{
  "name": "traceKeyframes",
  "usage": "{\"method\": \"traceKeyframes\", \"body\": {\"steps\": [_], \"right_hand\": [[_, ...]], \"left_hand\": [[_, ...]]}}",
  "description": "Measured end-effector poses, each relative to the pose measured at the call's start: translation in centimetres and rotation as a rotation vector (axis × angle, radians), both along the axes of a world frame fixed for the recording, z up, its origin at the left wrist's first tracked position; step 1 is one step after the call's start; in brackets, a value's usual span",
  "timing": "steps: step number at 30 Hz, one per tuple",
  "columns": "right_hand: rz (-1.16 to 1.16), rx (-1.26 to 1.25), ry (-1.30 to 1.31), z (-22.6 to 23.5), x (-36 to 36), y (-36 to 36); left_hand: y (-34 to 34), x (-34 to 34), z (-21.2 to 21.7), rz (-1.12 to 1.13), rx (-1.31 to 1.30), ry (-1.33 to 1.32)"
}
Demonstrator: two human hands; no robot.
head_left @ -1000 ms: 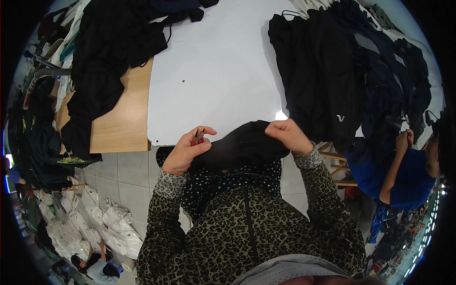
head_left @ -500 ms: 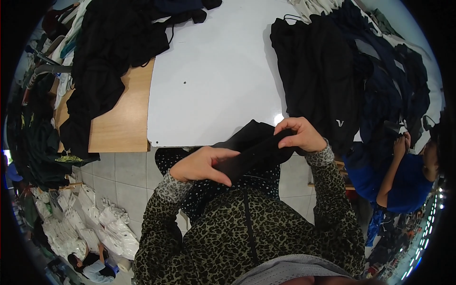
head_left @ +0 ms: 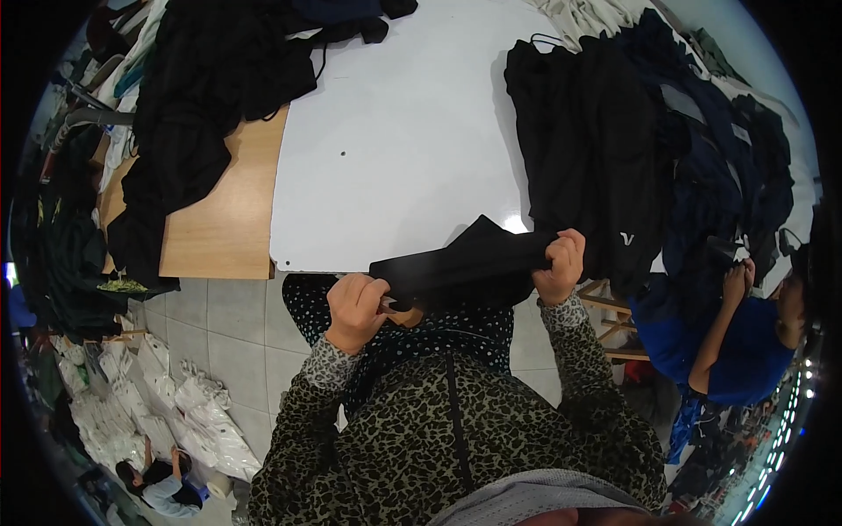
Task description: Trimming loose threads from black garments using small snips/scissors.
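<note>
Between my two hands a black garment (head_left: 469, 270) is stretched out nearly straight, its upper edge forming a flat band. The rest of the cloth hangs over my lap and the table's front edge, so its full shape is hidden. My left hand (head_left: 353, 309) is closed round the left end of the band, fingers curled over it. At the other end my right hand (head_left: 561, 265) grips the cloth with fingers folded and thumb pressed in. A black peak of fabric rises behind the band, against the white tabletop (head_left: 395, 167).
Black trousers (head_left: 579, 140) and navy garments (head_left: 697, 158) are piled at the right. Black clothing (head_left: 219, 70) covers the left, partly over a wooden tabletop (head_left: 219, 202). A person in blue (head_left: 737, 342) sits at the right. White plastic packages (head_left: 140, 403) lie lower left near another person (head_left: 162, 482).
My hands have moved apart, the left leftwards and the right slightly rightwards, pulling the garment's band out wide. Both hands have turned from a pinch to a curled grip.
</note>
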State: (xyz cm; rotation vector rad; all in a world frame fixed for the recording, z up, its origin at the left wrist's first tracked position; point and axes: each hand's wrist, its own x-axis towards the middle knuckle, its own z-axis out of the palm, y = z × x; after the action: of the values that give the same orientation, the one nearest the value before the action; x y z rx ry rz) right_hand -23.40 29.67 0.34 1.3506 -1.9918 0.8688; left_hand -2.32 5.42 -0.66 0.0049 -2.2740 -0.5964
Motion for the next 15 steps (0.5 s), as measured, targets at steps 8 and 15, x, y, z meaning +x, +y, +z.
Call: {"method": "traceKeyframes", "body": {"steps": [8, 15], "right_hand": [[-0.101, -0.100, 0.064, -2.0, 0.1, 0.6], [-0.004, -0.446, -0.121, 0.4, 1.1, -2.5]], "left_hand": [[-0.7, 0.9, -1.0, -0.018, -0.037, -0.037], [3.9, -0.3, 4.0, -0.662, 0.601, -0.436]]}}
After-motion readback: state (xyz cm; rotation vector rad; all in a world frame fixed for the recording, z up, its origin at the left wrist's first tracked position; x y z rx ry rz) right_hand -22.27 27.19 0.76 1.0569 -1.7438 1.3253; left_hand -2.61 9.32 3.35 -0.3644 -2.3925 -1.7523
